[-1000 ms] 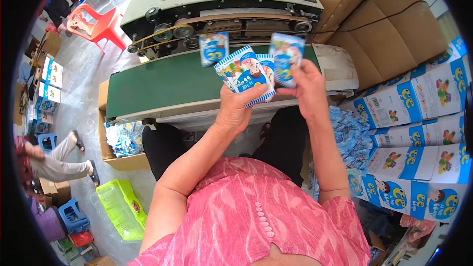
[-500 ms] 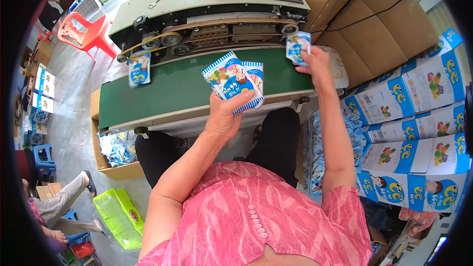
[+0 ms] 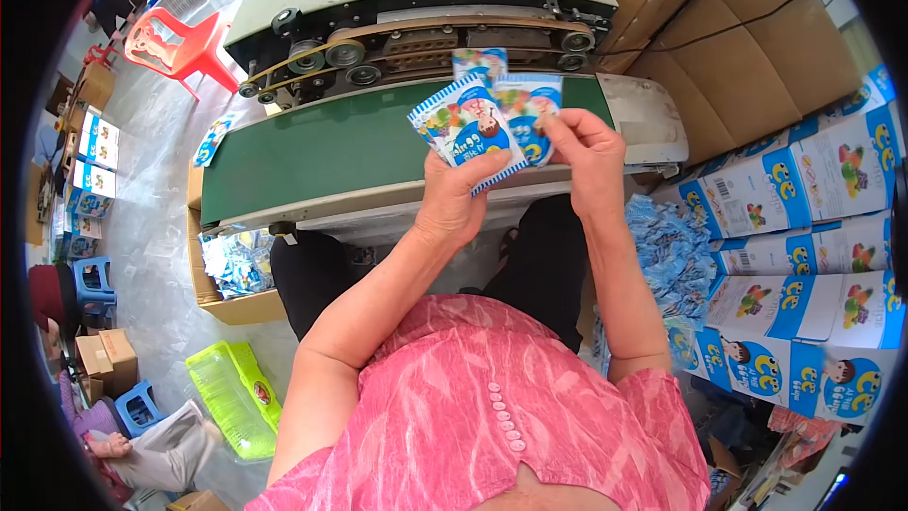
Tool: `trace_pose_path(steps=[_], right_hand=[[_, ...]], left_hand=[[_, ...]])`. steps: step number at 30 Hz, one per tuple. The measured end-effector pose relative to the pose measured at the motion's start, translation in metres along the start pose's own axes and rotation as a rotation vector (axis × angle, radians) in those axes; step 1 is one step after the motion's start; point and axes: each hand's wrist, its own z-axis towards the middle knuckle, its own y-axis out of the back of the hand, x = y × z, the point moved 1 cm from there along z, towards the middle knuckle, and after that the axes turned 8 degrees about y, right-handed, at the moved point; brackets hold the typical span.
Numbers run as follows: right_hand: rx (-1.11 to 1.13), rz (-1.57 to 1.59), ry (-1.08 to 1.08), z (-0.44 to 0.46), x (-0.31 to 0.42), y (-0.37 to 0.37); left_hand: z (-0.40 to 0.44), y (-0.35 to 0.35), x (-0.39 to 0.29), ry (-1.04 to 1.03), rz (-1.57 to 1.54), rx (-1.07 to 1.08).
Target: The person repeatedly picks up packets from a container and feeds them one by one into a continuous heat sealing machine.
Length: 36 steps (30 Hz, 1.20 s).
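My left hand (image 3: 456, 191) is closed on a small stack of blue-and-white snack packets (image 3: 470, 137), thumb across the front one, above the green conveyor belt (image 3: 312, 156). Thumb and fingers of my right hand (image 3: 594, 156) pinch another packet (image 3: 532, 102) at the stack's right side; its left edge sits behind the stack. Behind them, a separate packet (image 3: 480, 61) stands at the drive belts of the sealing machine (image 3: 397, 2). At the belt's left end, one more packet (image 3: 214, 139) tilts over the edge.
An open carton (image 3: 248, 308) holding packets is below the belt's left end. A heap of blue packets (image 3: 667, 255) lies at right beside printed cartons (image 3: 804, 185). A green basket (image 3: 222, 407), a red chair (image 3: 175, 47) and a seated person (image 3: 161, 454) are at left.
My right hand has let go of a packet at the machine's right end and come left to grip one beside the stack. The released packet and the left one have travelled left.
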Motion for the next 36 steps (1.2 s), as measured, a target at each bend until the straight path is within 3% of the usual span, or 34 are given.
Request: trace_pose_path(steps=[2,6,10,14,18,21,26,28,29,33,35,36], right_hand=[[-0.137,0.195,-0.224,-0.002,-0.002,0.005],[-0.116,0.239,-0.26,-0.016,0.008,-0.001],[-0.291,0.087,-0.279,-0.003,-0.009,0.046],[-0.29,-0.048,-0.327,0.04,-0.043,0.088],[-0.2,-0.133,-0.328,0.072,-0.053,0.089],[-0.109,-0.458,-0.269,0.08,-0.049,0.073],[-0.045,-0.263,-0.186,0.032,-0.012,0.04],[0.212,0.008,-0.241,0.008,0.002,0.018],[0.207,0.004,-0.243,0.003,0.003,0.019],[0.062,0.119,-0.277,-0.005,-0.005,0.028],[-0.226,0.08,-0.283,0.0,-0.014,0.056],[-0.228,0.076,-0.282,0.004,-0.019,0.071]], left_hand=[[0.002,0.001,0.002,-0.001,0.013,-0.019],[0.006,-0.004,0.011,0.008,0.018,-0.02],[0.003,-0.008,0.01,0.047,0.035,-0.009],[0.0,-0.007,0.005,0.148,0.067,0.014],[0.002,0.0,0.004,0.116,0.054,0.048],[0.003,0.002,-0.003,0.074,0.082,0.022],[0.006,0.001,-0.009,0.058,0.135,-0.043],[0.007,-0.001,-0.006,0.067,0.121,-0.024],[0.007,-0.002,-0.004,0.071,0.108,-0.003],[0.01,0.004,0.005,0.057,0.138,0.024],[0.012,0.006,0.007,0.048,0.159,0.03],[0.011,0.004,0.008,0.035,0.182,0.022]])
